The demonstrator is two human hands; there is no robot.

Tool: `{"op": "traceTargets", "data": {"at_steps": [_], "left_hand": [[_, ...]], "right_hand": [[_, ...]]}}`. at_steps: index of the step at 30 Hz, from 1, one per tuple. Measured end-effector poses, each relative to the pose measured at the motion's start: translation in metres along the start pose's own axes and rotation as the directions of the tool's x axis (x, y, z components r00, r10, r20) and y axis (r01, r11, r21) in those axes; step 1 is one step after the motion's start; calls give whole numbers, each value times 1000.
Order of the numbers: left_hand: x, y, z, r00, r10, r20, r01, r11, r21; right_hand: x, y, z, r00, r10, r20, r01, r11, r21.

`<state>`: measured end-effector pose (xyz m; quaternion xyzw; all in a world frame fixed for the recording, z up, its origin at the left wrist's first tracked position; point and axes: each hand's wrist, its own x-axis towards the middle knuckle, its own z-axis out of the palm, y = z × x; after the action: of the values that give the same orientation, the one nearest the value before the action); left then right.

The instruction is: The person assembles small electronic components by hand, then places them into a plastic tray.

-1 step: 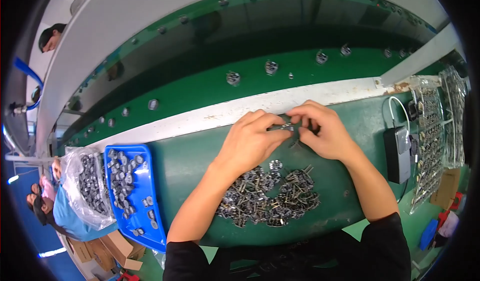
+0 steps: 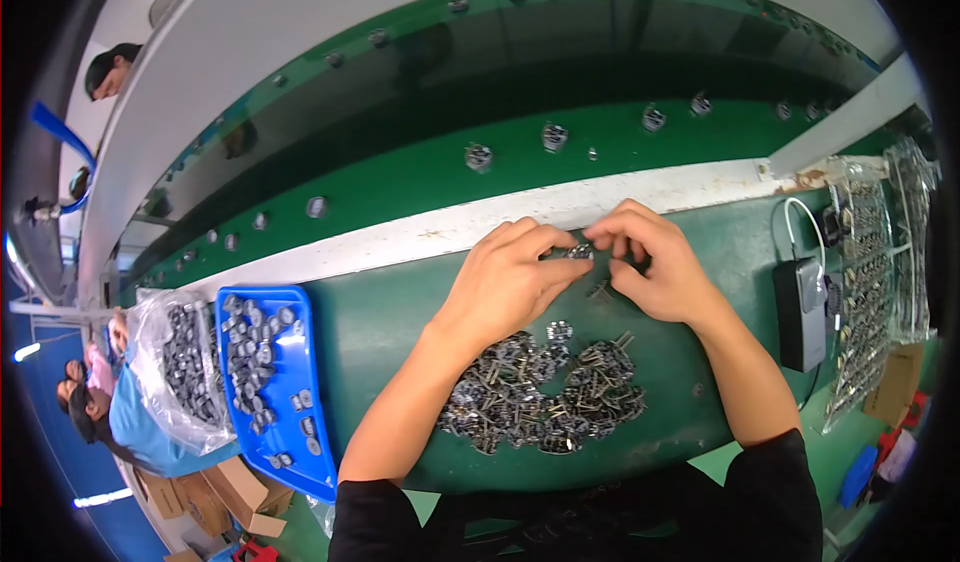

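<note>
Near our green desk's (image 2: 345, 332) far edge, our left hand (image 2: 505, 277) pinches a part (image 2: 579, 252); our right hand (image 2: 655, 267) is curled beside it, grip unclear. Seemingly mid-handling, we next need a steady hold

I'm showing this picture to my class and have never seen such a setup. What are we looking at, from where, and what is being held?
There is no robot: a person works bare-handed. A wide fisheye camera on their head looks down, so straight edges bend. The left hand pinches a small metallic part; the right hand is curved close by, and whether it grips anything is unclear. On the green bench lies a pile of metallic parts. To the left, a blue tray and a clear bag contain small grey pieces.
</note>
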<state>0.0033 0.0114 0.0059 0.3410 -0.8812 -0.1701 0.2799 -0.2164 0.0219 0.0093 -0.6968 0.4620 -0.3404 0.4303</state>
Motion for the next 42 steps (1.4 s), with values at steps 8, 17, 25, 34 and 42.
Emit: {"op": "traceTargets", "data": {"at_steps": [8,17,25,34,42], "left_hand": [[-15,-75,-65,829,-356,-431,452,880,144],[-36,-104,-70,633,-606,-481,736,664,131],[-76,-140,-92,681,-503,-532,729,535,427],[-26,-82,-66,761,-565,-318,559,820,-121],[3,3,0,980,-171,105,191,956,-223]], "right_hand": [[-1,16,2,909,-371,191,404,896,-181],[-5,13,7,941,-312,132,337,901,-274],[-4,16,11,944,-330,-1,321,917,-238],[-4,20,11,914,-372,-164,337,919,-206],[-1,20,15,950,-258,-176,248,965,-81]]}}
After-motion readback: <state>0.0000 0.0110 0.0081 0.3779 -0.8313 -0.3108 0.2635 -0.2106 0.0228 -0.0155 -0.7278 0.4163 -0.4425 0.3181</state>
